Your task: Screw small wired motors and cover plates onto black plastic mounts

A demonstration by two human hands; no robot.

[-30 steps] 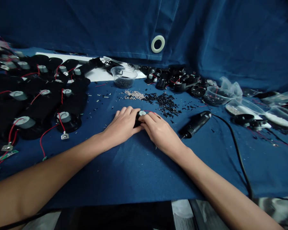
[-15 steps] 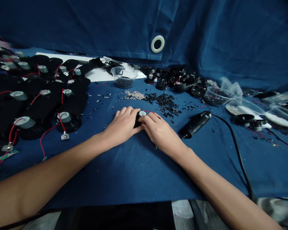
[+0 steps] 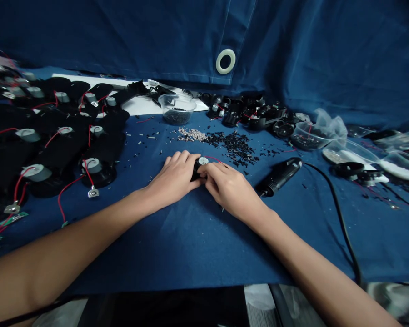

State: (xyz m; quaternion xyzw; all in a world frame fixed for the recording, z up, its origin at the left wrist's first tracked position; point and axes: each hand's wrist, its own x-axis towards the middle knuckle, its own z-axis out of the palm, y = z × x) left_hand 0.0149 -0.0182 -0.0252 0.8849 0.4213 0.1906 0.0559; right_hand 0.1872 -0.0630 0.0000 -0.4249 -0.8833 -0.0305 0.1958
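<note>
Near the table's middle, my left hand (image 3: 175,175) is closed around a small black plastic housing whose round silver motor (image 3: 203,161) faces up. Most of the housing is hidden behind my fingers. Curled against its right side is my right hand (image 3: 226,184), thumb and fingers pinched together beside the motor. A red wire (image 3: 214,159) emerges at those fingertips and runs over the back of the fingers. Whatever the pinch holds is too small or covered to make out. To the right, apart from my hand, a black corded electric screwdriver (image 3: 278,177) lies on the cloth.
Loose silver screws (image 3: 191,134) and small black parts (image 3: 236,147) lie beyond my hands. A clear tub (image 3: 177,109) stands behind them. On the left are rows of black housings with motors (image 3: 36,172) and red wires. More tubs (image 3: 310,136) and black parts are at right.
My right hand's fingers have curled a little more and its knuckles have shifted slightly beside the motor. My left hand keeps its hold. The whole view has shifted very slightly.
</note>
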